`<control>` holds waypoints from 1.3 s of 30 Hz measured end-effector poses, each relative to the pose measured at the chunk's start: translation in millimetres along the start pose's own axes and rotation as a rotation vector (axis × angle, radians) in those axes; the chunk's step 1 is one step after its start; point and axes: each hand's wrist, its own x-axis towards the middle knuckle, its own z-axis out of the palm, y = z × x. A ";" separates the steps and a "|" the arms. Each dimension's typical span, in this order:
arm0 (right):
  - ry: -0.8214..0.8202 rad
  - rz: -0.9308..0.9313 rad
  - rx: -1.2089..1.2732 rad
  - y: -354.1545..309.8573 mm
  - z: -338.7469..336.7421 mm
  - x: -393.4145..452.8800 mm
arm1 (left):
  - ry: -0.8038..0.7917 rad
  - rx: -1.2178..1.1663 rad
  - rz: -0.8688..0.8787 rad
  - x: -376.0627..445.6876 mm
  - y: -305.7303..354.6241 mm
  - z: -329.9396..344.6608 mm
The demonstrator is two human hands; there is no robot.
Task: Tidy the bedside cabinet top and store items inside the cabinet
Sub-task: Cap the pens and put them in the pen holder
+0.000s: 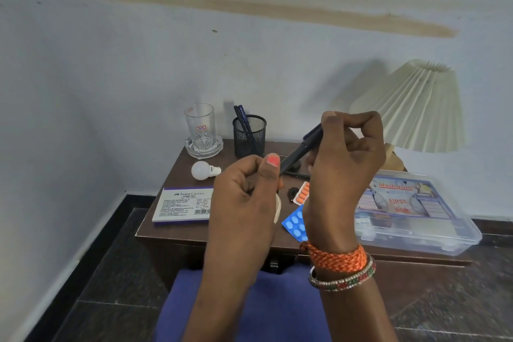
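- Both hands are up in the air over the brown bedside cabinet [177,175].
- The right hand [344,164] has its fingers curled, and they pinch the top end of a dark pen [301,151].
- The pen is tilted, with its low end going down to the left hand [247,191].
- The left hand has curled fingers too. Its thumb, with a pink nail, presses by the low end of the pen. I cannot tell what else this hand holds.
- The right wrist wears an orange thread band [337,257] and a shiny bangle [342,277].
- A black mesh pen cup [249,134] stands at the back of the cabinet with two pens in it.
- A clear glass [200,126] stands left of the cup, on a glass dish.
- A white bulb [204,170] lies in front of the glass.
- A stamp pad box [183,207] lies near the front left edge.
- Orange pills [304,192] and blue pills [296,223] lie between the two hands.
- A clear first aid box [416,214] sits on the right side.
- A lamp with a cream shade [419,108] stands behind the box.
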 end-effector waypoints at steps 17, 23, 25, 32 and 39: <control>-0.220 0.217 -0.099 57.6 6.3 1.8 | 0.159 0.427 0.206 50.1 -52.7 -17.7; -0.503 0.513 -0.258 85.3 7.1 17.2 | 0.295 1.111 0.418 60.3 -81.2 -18.7; -0.514 0.506 -0.327 92.1 11.8 30.1 | 0.266 1.179 0.421 68.4 -87.1 -22.3; -0.399 -0.043 -0.483 119.3 50.3 91.3 | 0.126 1.074 0.391 106.9 -115.8 -47.5; -0.616 -0.306 -0.802 173.3 74.3 133.5 | 0.139 0.826 0.131 128.6 -160.5 -85.6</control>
